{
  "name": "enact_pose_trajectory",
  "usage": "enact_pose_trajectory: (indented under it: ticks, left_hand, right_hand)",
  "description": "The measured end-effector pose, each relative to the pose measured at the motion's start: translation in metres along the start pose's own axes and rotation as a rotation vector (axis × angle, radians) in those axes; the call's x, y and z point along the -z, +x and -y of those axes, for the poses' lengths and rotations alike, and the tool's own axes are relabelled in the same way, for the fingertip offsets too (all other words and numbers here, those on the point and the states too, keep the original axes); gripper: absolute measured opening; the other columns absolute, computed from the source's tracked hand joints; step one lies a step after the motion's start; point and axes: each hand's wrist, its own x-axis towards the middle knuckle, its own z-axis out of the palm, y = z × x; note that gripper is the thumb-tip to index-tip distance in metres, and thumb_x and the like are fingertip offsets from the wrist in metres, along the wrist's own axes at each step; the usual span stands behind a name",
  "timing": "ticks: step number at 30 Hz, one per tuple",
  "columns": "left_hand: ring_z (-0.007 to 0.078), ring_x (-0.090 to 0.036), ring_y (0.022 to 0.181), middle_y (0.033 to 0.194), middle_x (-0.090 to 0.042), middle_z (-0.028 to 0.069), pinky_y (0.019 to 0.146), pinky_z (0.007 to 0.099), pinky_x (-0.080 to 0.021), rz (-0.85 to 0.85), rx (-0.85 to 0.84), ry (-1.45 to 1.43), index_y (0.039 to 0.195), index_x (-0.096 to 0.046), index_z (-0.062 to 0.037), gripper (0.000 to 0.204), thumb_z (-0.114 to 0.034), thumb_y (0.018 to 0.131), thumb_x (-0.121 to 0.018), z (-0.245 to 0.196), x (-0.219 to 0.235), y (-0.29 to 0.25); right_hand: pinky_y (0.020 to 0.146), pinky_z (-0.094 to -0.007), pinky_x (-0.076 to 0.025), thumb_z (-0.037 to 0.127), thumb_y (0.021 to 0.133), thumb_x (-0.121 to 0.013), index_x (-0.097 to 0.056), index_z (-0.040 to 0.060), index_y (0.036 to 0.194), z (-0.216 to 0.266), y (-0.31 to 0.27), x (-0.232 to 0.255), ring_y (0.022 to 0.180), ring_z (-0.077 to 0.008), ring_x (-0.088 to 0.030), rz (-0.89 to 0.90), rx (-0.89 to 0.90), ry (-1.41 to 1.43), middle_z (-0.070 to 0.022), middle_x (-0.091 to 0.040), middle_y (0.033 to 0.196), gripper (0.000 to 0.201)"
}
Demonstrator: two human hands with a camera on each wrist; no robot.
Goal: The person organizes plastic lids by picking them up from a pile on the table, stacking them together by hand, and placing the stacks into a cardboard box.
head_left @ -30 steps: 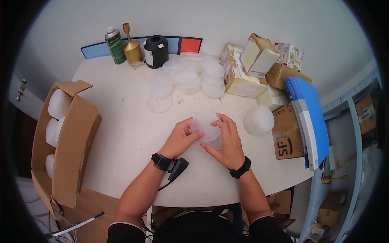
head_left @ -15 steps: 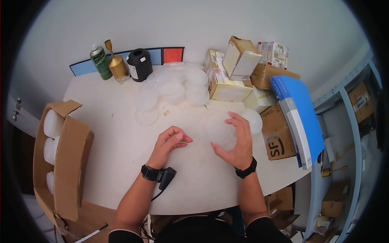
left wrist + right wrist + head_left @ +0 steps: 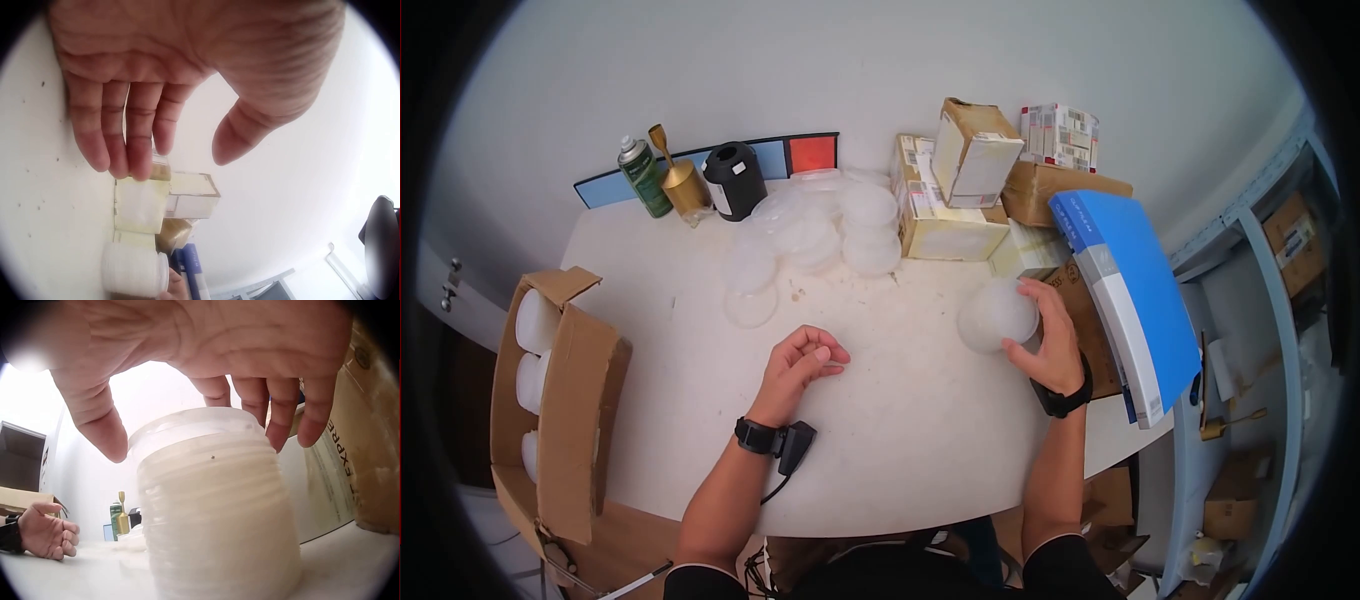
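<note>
A stack of round translucent plastic lids (image 3: 982, 325) stands on the right half of the table; its ridged side (image 3: 219, 519) fills the middle of the right wrist view. My right hand (image 3: 1052, 335) is round the topmost lid (image 3: 194, 428), thumb at one side of the rim and fingers at the opposite side. My left hand (image 3: 800, 372) rests by the table surface with its fingers loosely bent, holding nothing. Beyond it a loose pile of similar clear lids (image 3: 805, 235) spreads over the back of the table.
An open carton (image 3: 585, 400) with white plastic stacks is at the left. A spray can (image 3: 645, 178), a gold candle holder (image 3: 687, 187) and a black canister (image 3: 735, 182) line the back. Boxes (image 3: 955, 230) and a blue file folder (image 3: 1125, 300) crowd the right.
Both hands were at the lid in the middle. The left hand let go and drew back left; the right hand carried the lid right, onto the stack. The head view has also shifted.
</note>
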Motion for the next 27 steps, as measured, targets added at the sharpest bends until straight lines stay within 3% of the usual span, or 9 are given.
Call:
enact_pose_trajectory:
  ticks: [9,12,15,18,22,27]
  left_hand:
    - [0.0195,-0.068,0.104,0.106,-0.070,0.0087,0.092,0.0353,-0.056,0.006,-0.005,0.029,0.112,-0.060,-0.0059,0.021,-0.023,0.100,-0.061,0.005,0.003,0.001]
    - [0.0192,-0.068,0.104,0.106,-0.070,0.0087,0.092,0.0353,-0.056,0.006,-0.006,0.023,0.112,-0.060,-0.0059,0.020,-0.022,0.100,-0.060,0.003,0.004,0.002]
    - [0.0181,-0.068,0.105,0.106,-0.070,0.0082,0.092,0.0350,-0.056,0.009,-0.004,0.017,0.112,-0.060,-0.0061,0.019,-0.021,0.101,-0.059,0.004,0.004,0.001]
    - [0.0167,-0.068,0.106,0.107,-0.070,0.0070,0.093,0.0347,-0.056,-0.005,0.002,0.024,0.112,-0.061,-0.0068,0.019,-0.022,0.102,-0.059,0.001,0.003,0.001]
    - [0.0149,-0.066,0.107,0.109,-0.070,0.0059,0.092,0.0339,-0.055,0.001,-0.003,0.134,0.116,-0.061,-0.0063,0.025,-0.027,0.102,-0.059,0.002,0.001,0.006]
    - [0.0142,-0.063,0.107,0.115,-0.068,0.0076,0.085,0.0317,-0.053,-0.003,0.136,0.314,0.127,-0.057,-0.0021,0.048,-0.042,0.100,-0.063,0.002,-0.048,0.012]
  right_hand:
    - [0.111,-0.0450,-0.042,0.017,0.070,-0.079,-0.054,0.0007,0.132,-0.006,0.002,-0.006,0.131,-0.0409,-0.051,0.060,-0.015,0.055,-0.0223,-0.053,0.142,0.068]
    - [0.110,-0.0427,-0.042,0.024,0.081,-0.079,-0.053,-0.0010,0.133,-0.014,-0.001,-0.014,0.129,-0.0352,-0.054,-0.064,-0.098,0.239,-0.0195,-0.056,0.139,0.063]
    - [0.106,-0.0385,-0.044,0.035,0.097,-0.069,-0.055,-0.0029,0.131,-0.021,-0.006,-0.031,0.120,-0.0253,-0.058,-0.226,-0.397,0.532,-0.0139,-0.062,0.128,0.053]
    - [0.101,-0.0337,-0.045,0.041,0.105,-0.056,-0.059,-0.0030,0.126,-0.024,-0.007,-0.032,0.112,-0.0177,-0.059,-0.175,-0.527,0.614,-0.0080,-0.065,0.118,0.049]
    - [0.098,-0.0305,-0.044,0.042,0.104,-0.057,-0.062,-0.0015,0.122,-0.026,-0.004,-0.038,0.106,-0.0165,-0.058,-0.144,-0.710,0.856,-0.0063,-0.066,0.114,0.047]
    - [0.093,-0.0336,-0.050,0.026,0.089,-0.077,-0.061,-0.0035,0.124,-0.021,0.000,-0.060,0.105,-0.0198,-0.064,-0.087,-0.630,0.772,-0.0128,-0.068,0.117,0.049]
